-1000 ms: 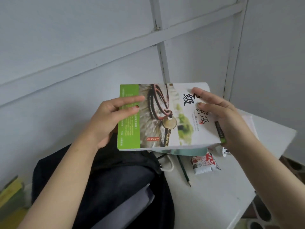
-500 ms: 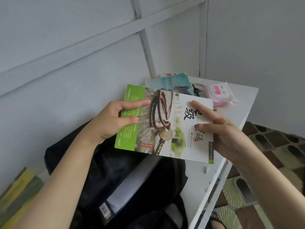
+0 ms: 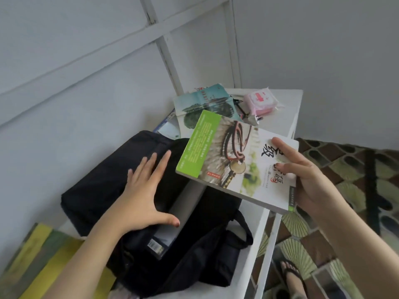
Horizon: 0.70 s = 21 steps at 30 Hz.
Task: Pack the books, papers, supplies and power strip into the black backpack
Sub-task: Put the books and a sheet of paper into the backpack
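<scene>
Left hand (image 3: 142, 190) is off the book (image 3: 233, 160) since 0.5 s ago; the book now rides in the right hand (image 3: 311, 182) alone

Left hand: over the backpack (image 3: 97, 190), at the far edge of its opening. Fingers (image 3: 160, 167) straight and spread, released, holding nothing. Contact with the fabric looks likely; cannot tell how firm.

Right hand: grasps the book at its right edge, thumb and forefinger on the cover, other fingers hidden beneath.

Book: in the air, cover up, tilted, green band toward the left. It hangs above the backpack's open mouth and the front edge of the table (image 3: 289, 104), touching neither.

Backpack: black, lying on the table against the wall, mouth open. A pale book spine (image 3: 183, 206) shows inside.

Behind the held book, on the table: a teal book (image 3: 205, 102) and, just beside it to the right, a pink pack (image 3: 261, 100)
</scene>
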{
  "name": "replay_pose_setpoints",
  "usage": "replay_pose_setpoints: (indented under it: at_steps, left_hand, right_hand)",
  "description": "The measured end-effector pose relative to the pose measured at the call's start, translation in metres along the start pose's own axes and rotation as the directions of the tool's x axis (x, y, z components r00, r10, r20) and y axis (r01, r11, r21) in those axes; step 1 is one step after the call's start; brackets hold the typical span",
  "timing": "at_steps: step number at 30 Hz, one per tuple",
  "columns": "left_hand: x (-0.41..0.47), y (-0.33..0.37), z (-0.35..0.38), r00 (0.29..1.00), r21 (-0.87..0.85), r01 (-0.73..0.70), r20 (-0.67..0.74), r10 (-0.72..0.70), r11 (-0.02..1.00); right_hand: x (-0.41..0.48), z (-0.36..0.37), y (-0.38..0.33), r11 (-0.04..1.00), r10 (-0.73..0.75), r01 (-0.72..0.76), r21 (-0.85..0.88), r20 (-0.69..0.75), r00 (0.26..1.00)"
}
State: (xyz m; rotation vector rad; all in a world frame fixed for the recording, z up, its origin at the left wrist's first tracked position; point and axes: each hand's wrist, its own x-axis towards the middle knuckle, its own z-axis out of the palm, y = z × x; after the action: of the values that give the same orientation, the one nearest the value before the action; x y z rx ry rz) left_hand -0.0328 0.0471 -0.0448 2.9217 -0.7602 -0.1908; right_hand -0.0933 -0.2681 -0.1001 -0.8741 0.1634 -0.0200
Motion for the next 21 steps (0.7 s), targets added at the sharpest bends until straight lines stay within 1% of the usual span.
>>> replay_pose_setpoints:
  at_steps: [1, 2, 4, 5, 8, 10, 12, 15, 19, 21]
  left_hand:
    - [-0.002, -0.005, 0.005, 1.0, 0.037, -0.004, 0.005, 0.004, 0.999]
    - [-0.002, -0.009, 0.006, 1.0, -0.041, -0.009, -0.003, 0.009, 0.999]
    - [0.002, -0.016, 0.005, 1.0, -0.278, -0.023, -0.007, 0.022, 0.96]
    - [0.005, -0.02, 0.005, 1.0, -0.308, -0.015, 0.002, 0.016, 0.951]
    - [0.014, -0.031, 0.007, 0.999, -0.251, 0.022, 0.043, -0.012, 0.968]
    - [0.016, -0.032, 0.007, 0.998, -0.189, -0.001, 0.058, 0.012, 0.982]
    - [0.015, -0.03, 0.003, 0.999, -0.17, -0.022, 0.019, 0.026, 0.985]
    - [0.014, -0.03, -0.019, 0.995, -0.22, -0.027, -0.103, 0.005, 0.975]
    - [0.01, -0.035, -0.053, 0.991, -0.328, -0.059, -0.13, 0.017, 0.943]
    - [0.009, -0.037, -0.061, 0.988, -0.359, -0.068, -0.154, 0.012, 0.931]
  right_hand:
    - [-0.003, -0.002, 0.003, 1.0, 0.002, -0.002, -0.001, -0.017, 1.0]
    - [-0.006, -0.005, 0.005, 1.0, 0.006, -0.006, -0.002, -0.031, 1.0]
    - [-0.012, -0.008, 0.011, 1.0, 0.019, -0.019, -0.005, -0.051, 0.999]
    - [-0.014, -0.01, 0.013, 1.0, 0.029, -0.03, -0.009, -0.057, 0.998]
    - [-0.021, -0.013, 0.018, 0.997, 0.076, -0.078, -0.03, -0.05, 0.996]
    - [-0.024, -0.014, 0.019, 0.993, 0.105, -0.106, -0.044, -0.029, 0.994]
    - [-0.025, -0.014, 0.02, 0.988, 0.137, -0.137, -0.071, -0.011, 0.991]
    - [-0.023, -0.01, 0.021, 0.975, 0.19, -0.186, -0.119, 0.027, 0.981]
    - [-0.013, 0.006, 0.023, 0.958, 0.243, -0.225, -0.178, 0.088, 0.966]
    - [-0.005, 0.021, 0.029, 0.95, 0.258, -0.236, -0.203, 0.088, 0.962]
